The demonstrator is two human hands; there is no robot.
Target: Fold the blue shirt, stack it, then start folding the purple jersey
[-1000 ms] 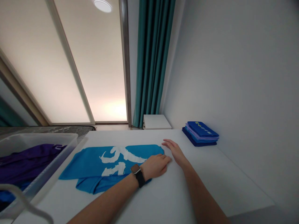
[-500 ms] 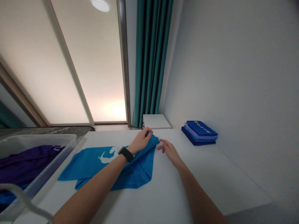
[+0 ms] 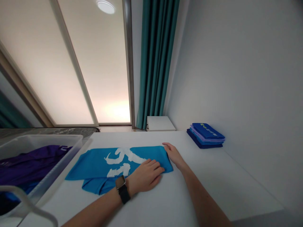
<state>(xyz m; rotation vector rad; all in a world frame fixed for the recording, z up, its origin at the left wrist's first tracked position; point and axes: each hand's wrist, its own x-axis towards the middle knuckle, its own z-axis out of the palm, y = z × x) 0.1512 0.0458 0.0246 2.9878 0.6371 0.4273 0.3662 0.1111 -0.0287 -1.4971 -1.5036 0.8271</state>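
A blue T-shirt [image 3: 94, 162] with a white brush-stroke print lies folded lengthwise on the white table. Part of its lower layer pokes out below the front edge, towards the left. My left hand [image 3: 148, 175], with a black watch on the wrist, lies flat on the shirt's near edge, its fingers stretched out. At the shirt's right end rests my right hand [image 3: 174, 156], touching the edge; the finger that shows best is extended, and some of the others are hidden.
A stack of folded clothes [image 3: 205, 135] sits at the table's right, by the wall. On the left stands a clear plastic bin [image 3: 79, 142] holding purple and blue garments [image 3: 35, 164]. Behind the white table [image 3: 165, 201] is a low white cabinet [image 3: 161, 123].
My left hand has brought the shirt's raised end down towards me and now lies on it. The white print shows more fully. My right hand has come against the shirt's right end.
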